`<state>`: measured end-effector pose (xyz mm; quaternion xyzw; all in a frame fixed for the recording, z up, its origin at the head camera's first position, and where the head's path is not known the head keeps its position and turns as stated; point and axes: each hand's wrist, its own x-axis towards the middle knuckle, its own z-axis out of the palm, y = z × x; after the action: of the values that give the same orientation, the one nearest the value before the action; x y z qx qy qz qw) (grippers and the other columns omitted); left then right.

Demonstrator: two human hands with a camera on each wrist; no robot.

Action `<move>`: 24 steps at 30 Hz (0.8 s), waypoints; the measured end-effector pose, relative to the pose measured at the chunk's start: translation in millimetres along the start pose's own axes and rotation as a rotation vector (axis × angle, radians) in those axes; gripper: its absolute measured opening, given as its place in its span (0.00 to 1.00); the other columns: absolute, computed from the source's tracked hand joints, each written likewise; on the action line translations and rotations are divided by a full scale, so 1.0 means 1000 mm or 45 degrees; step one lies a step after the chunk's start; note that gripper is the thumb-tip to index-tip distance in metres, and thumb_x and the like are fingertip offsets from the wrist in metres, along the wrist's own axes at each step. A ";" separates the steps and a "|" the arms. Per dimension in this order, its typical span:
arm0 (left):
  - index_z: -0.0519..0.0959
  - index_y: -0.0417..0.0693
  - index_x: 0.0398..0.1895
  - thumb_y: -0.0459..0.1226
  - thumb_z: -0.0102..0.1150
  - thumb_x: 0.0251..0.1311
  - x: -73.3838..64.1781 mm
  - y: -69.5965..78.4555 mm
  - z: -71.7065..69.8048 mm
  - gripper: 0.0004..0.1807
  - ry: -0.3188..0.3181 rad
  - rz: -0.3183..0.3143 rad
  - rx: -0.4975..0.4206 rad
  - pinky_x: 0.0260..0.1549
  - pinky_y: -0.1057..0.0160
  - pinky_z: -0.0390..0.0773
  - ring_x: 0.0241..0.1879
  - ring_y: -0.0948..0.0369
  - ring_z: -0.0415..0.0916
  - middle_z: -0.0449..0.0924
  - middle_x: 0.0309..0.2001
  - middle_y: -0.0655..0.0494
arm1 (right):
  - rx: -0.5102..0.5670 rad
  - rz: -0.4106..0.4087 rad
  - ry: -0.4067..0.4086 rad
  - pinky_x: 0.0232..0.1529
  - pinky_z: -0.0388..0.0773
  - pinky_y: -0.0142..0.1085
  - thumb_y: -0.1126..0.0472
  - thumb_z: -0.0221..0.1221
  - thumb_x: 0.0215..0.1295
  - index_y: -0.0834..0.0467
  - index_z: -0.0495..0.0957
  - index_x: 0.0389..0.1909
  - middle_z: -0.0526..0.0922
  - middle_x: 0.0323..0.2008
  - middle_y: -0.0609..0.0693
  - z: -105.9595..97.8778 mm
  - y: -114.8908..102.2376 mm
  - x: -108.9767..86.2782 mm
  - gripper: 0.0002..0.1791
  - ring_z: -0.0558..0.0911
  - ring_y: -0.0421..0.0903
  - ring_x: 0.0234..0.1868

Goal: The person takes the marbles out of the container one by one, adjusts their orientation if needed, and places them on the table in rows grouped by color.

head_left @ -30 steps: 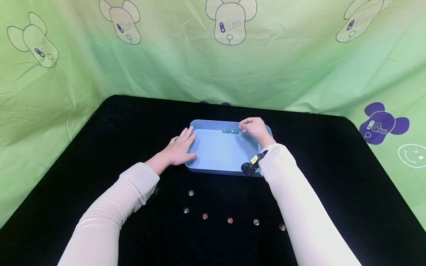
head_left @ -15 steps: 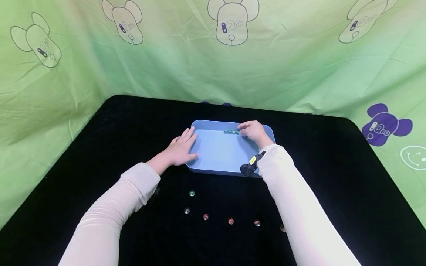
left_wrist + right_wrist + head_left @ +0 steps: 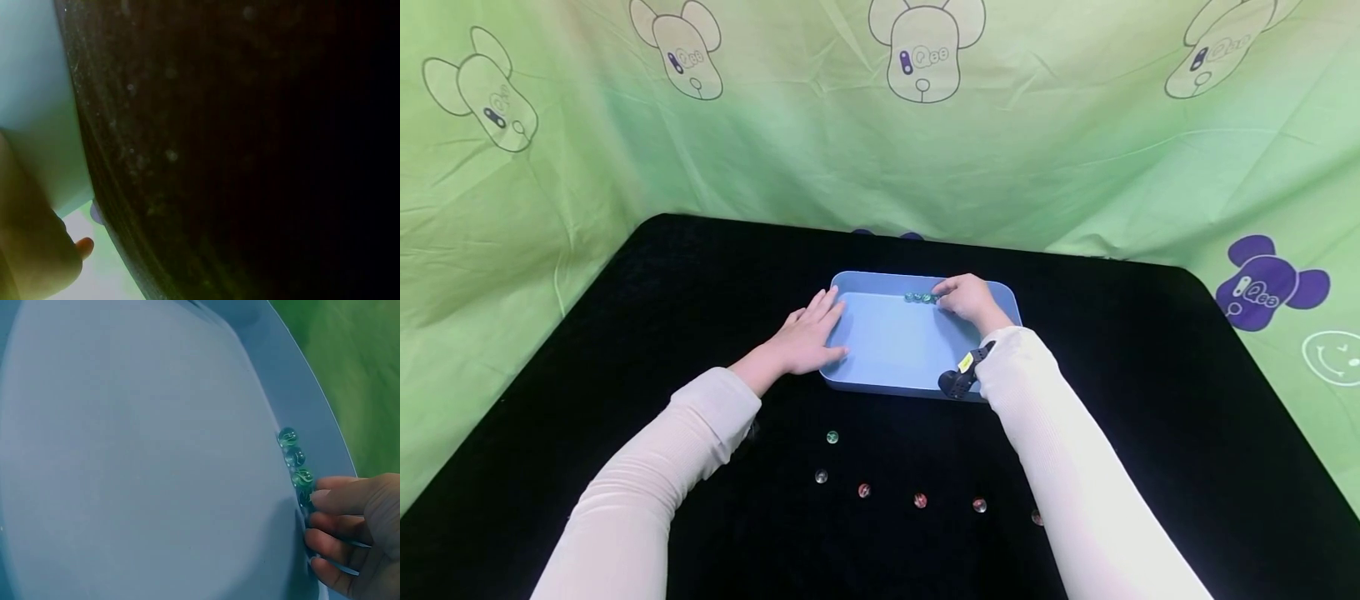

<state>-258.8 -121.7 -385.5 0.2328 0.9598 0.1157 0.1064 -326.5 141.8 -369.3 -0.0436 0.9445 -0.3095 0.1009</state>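
Observation:
A shallow blue tray lies on the black cloth. Inside, a short row of green glass marbles runs along the far wall. My right hand reaches over the tray to the right end of this row, where its thumb and forefinger pinch the end marble, partly covering it. The other fingers of that hand curl beside the wall. My left hand rests spread on the tray's left rim, thumb over the inside. Only part of the left hand shows, dimly, in the left wrist view.
Nearer me on the black cloth lie a green marble, a clear marble and several reddish marbles. The rightmost reddish one is partly behind my right sleeve. A green printed curtain surrounds the table.
My right hand has lowered from the far rim into the tray and moved slightly left onto the end of the marble row. The left hand stays on the rim.

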 end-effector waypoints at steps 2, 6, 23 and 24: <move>0.43 0.45 0.66 0.54 0.43 0.57 0.000 0.000 0.000 0.41 0.000 0.000 0.003 0.56 0.49 0.42 0.64 0.55 0.25 0.26 0.66 0.52 | -0.032 -0.027 0.016 0.36 0.65 0.36 0.69 0.55 0.50 0.65 0.78 0.38 0.77 0.41 0.58 0.000 0.000 0.000 0.13 0.70 0.49 0.38; 0.43 0.44 0.66 0.54 0.44 0.56 0.000 0.000 -0.001 0.41 0.004 -0.001 0.006 0.56 0.49 0.43 0.64 0.55 0.25 0.26 0.67 0.52 | -0.047 -0.061 0.032 0.36 0.66 0.37 0.70 0.55 0.49 0.66 0.78 0.35 0.79 0.37 0.58 0.000 -0.001 -0.002 0.10 0.71 0.50 0.37; 0.43 0.44 0.66 0.55 0.44 0.56 0.000 -0.001 0.000 0.41 0.013 0.017 -0.009 0.56 0.49 0.43 0.64 0.55 0.26 0.26 0.67 0.52 | -0.137 -0.033 -0.046 0.33 0.64 0.36 0.72 0.55 0.47 0.66 0.77 0.33 0.76 0.35 0.57 0.000 0.001 -0.002 0.10 0.69 0.51 0.36; 0.43 0.45 0.66 0.55 0.43 0.56 0.000 -0.001 0.000 0.41 0.012 0.014 -0.010 0.56 0.49 0.43 0.64 0.55 0.26 0.26 0.67 0.52 | -0.137 -0.031 -0.050 0.33 0.64 0.36 0.72 0.55 0.47 0.66 0.76 0.33 0.76 0.35 0.57 -0.001 0.000 -0.002 0.09 0.69 0.51 0.36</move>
<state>-258.9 -122.3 -386.0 0.2372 0.9585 0.1210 0.1020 -324.4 142.7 -368.7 -0.0667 0.9570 -0.2586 0.1132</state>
